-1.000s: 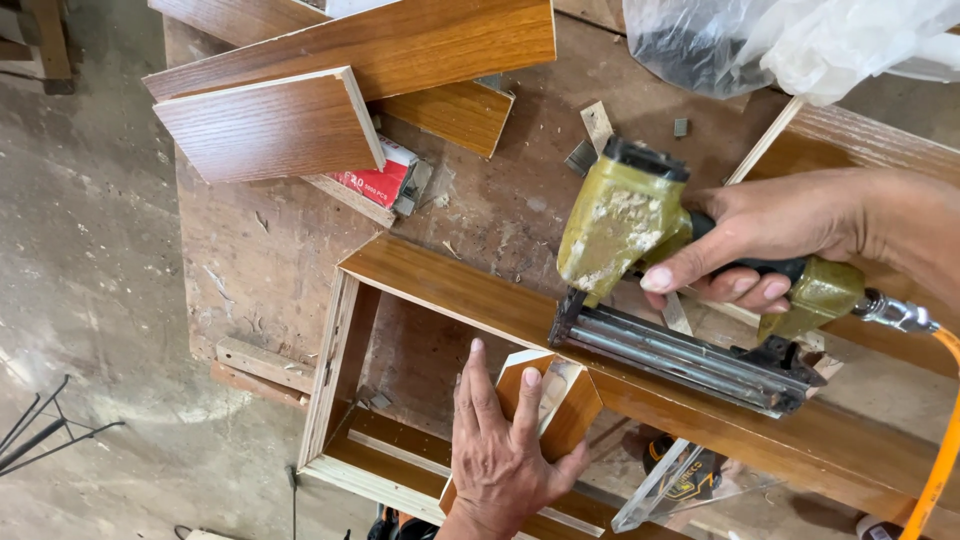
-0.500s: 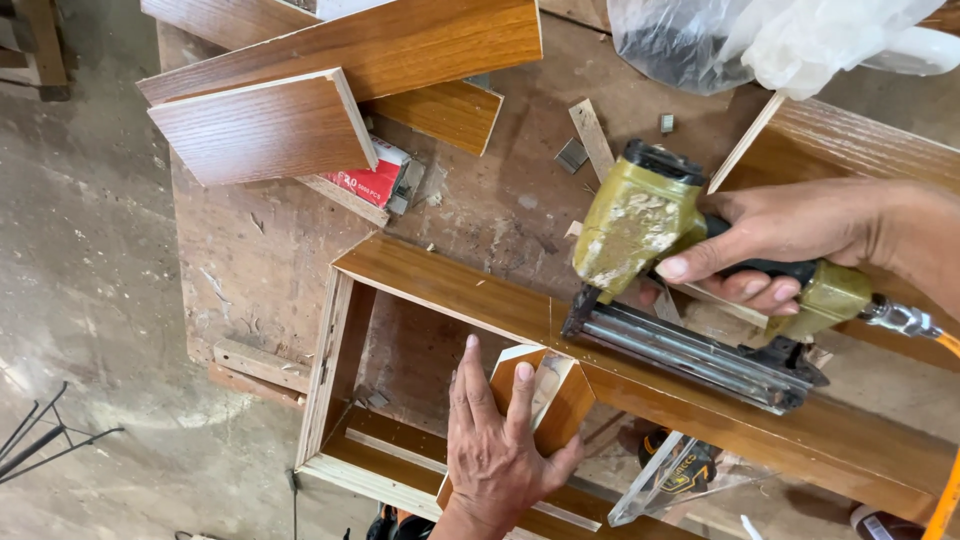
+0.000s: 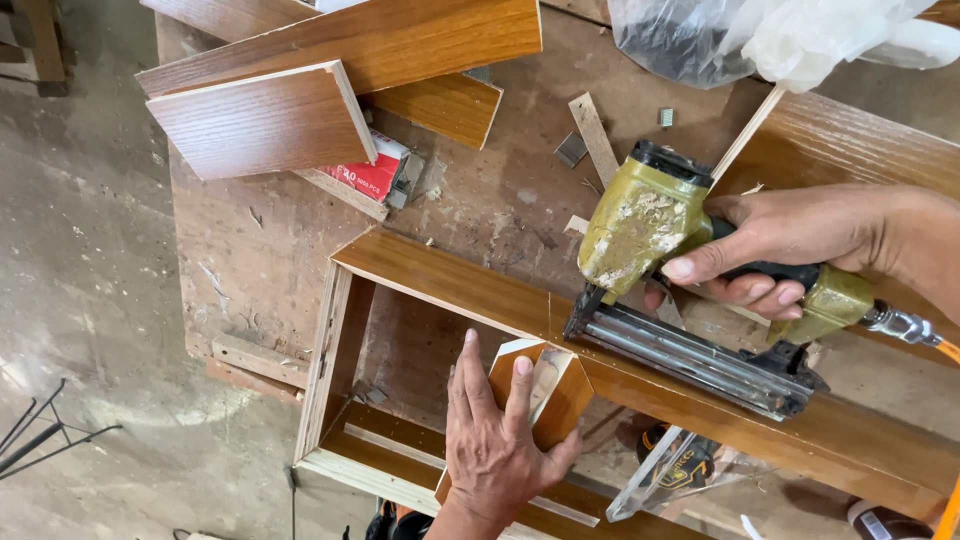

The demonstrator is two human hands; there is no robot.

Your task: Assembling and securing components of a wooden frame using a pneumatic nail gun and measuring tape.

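Note:
My right hand (image 3: pixel 790 245) grips an olive-green pneumatic nail gun (image 3: pixel 650 225), its nose pressed on the top edge of a brown wooden box frame (image 3: pixel 440 275). The gun's black magazine (image 3: pixel 700 360) lies along that edge. My left hand (image 3: pixel 500 445) presses flat against a small wooden divider panel (image 3: pixel 560 395) standing inside the frame, just below the gun's nose. An orange air hose (image 3: pixel 945 350) leads off the gun's handle to the right.
The frame rests on a worn wooden workbench (image 3: pixel 250 260). Several brown laminated boards (image 3: pixel 260 120) are stacked at the top left over a red small box (image 3: pixel 365 175). A clear plastic bag (image 3: pixel 760 35) lies at top right. Concrete floor (image 3: pixel 70 300) lies to the left.
The nail gun has shifted slightly left along the frame's top edge. My left hand stays pressed on the divider panel.

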